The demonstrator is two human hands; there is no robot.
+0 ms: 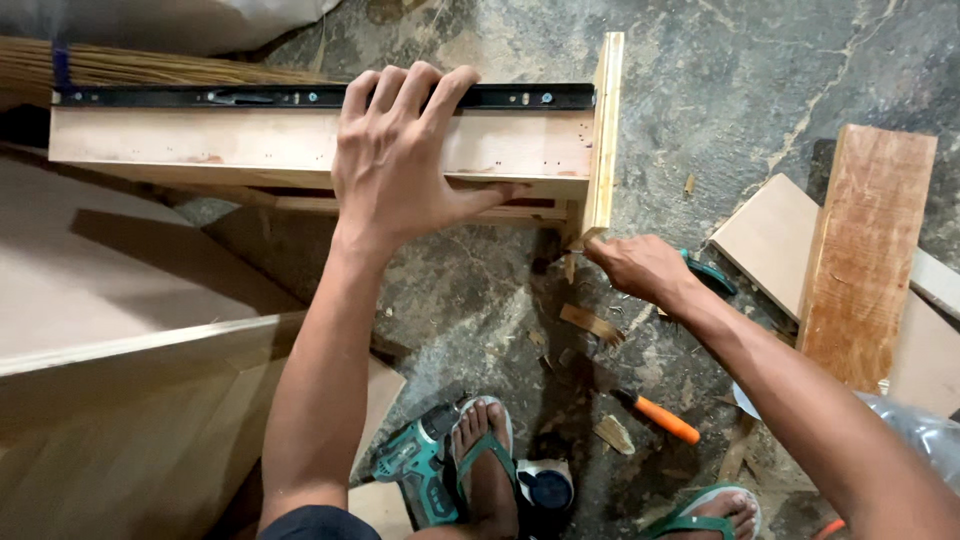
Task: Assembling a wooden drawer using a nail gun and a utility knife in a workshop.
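My left hand (400,155) grips the side of a plywood drawer box (250,140) standing on the stone floor, fingers curled over the black metal slide rail (300,97) along its top edge. My right hand (640,268) is at the box's lower right corner, beside the upright front panel (605,130). It pinches a small wood sliver (585,240) and also holds a green-handled tool (710,275), mostly hidden behind the fingers.
A teal cordless drill (420,470) lies by my left foot (485,460). An orange-handled tool (655,415) and wood chips (590,322) lie on the floor. Boards (865,250) are stacked at right, a large plywood panel (120,380) at left, a broom (150,65) behind.
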